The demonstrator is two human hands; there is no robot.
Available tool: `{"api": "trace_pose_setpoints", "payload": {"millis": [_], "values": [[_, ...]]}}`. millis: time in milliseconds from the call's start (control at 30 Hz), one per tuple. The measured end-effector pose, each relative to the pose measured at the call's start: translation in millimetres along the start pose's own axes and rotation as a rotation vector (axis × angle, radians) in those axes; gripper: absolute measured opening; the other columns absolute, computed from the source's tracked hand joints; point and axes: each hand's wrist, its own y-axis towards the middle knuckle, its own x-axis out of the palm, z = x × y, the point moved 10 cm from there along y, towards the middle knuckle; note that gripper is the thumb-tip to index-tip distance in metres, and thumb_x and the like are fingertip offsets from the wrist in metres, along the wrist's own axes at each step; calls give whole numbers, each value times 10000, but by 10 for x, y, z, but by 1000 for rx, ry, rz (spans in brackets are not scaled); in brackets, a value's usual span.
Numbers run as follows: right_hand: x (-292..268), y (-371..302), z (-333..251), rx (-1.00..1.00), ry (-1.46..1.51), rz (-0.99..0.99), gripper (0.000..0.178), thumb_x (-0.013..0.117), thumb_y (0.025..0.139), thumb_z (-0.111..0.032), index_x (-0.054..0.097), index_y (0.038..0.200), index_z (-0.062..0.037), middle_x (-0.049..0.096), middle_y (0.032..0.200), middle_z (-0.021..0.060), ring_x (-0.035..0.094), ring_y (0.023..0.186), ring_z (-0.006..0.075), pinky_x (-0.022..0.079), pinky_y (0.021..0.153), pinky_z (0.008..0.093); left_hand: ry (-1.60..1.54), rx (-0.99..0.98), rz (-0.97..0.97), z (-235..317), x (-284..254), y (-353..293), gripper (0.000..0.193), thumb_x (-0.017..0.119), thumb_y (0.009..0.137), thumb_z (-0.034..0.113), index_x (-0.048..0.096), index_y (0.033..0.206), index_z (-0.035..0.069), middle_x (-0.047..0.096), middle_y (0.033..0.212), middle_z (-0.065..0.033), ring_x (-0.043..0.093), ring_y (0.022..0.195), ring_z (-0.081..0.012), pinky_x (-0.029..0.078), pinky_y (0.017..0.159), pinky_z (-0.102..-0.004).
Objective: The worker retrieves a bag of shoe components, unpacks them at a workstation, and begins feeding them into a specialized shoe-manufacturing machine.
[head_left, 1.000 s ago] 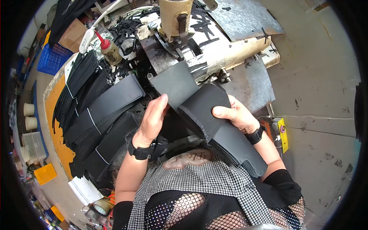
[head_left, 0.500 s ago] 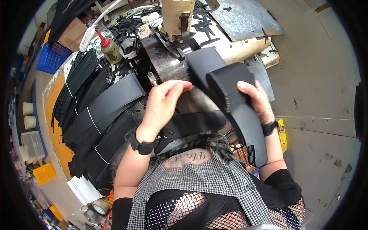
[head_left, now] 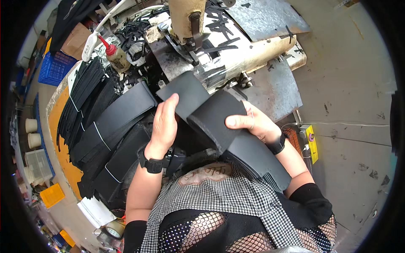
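Note:
A thick bundle of flat black strips (head_left: pixel 184 93) lies slantwise in front of me, with a wider black band (head_left: pixel 220 118) folded around its middle. My right hand (head_left: pixel 258 123) grips the bundle at the band, thumb on top and the other fingers hidden underneath. My left hand (head_left: pixel 163 128) is upright beside the bundle's upper left end, its fingers stretched and seemingly touching the side edge. Layered strip ends show at the bundle's lower right end, close to my apron (head_left: pixel 228 192).
A beige machine (head_left: pixel 185 21) stands beyond the bundle. Tied stacks of black strips (head_left: pixel 114 114) cover the bench's left side, near a red-capped bottle (head_left: pixel 116 55). Black scraps lie behind. A metal plate (head_left: pixel 270 19) is at the far right, a blue crate (head_left: pixel 57 67) far left.
The bundle has swung down and left, away from the machine, in my right hand. My left hand has moved slightly left and down, its bent fingers straightening beside the bundle.

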Motion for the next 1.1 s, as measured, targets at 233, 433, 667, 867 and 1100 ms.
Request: {"api": "trace_pose_setpoints", "payload": {"millis": [233, 433, 667, 867, 1100], "values": [[-464, -317, -587, -137, -128, 383, 332, 647, 781, -189, 582, 1031, 20, 648, 890, 80, 623, 748, 125, 508, 700, 246, -51, -108, -444, 449, 651, 35, 340, 417, 953, 238, 585, 1001, -54, 638, 945, -114, 598, 921, -178, 439, 867, -281], [-160, -558, -697, -158, -426, 149, 325, 801, 647, -82, 650, 913, 25, 662, 852, 54, 586, 792, 96, 470, 715, 243, 338, 780, -683, 1562, 951, -563, 721, 715, 681, 467, 516, 1184, -10, 479, 1247, -199, 427, 1201, -346, 313, 1011, -429], [20, -103, -46, 39, -179, -97, 320, 741, 722, -128, 638, 992, 9, 659, 904, 46, 591, 792, 97, 475, 737, 235, 93, 2, -114, 189, 88, -187, 339, 413, 956, 278, 559, 881, -19, 452, 724, -45, 409, 710, -90, 373, 674, -243], [-47, 29, -147, -7, 19, 116, 370, 691, 721, -113, 576, 1038, 41, 640, 919, 81, 619, 771, 137, 512, 702, 241, -83, -150, -71, 4, 85, 105, 313, 437, 946, 252, 587, 953, -23, 588, 887, -74, 539, 867, -141, 422, 800, -273], [-421, -539, -778, -255, -150, 399, 356, 655, 776, -160, 559, 1067, 21, 642, 926, 86, 628, 768, 142, 515, 689, 262, 282, 457, -362, 1116, 634, -212, 371, 571, 871, 265, 569, 1085, -37, 578, 1127, -133, 535, 1060, -193, 412, 913, -335]]}}
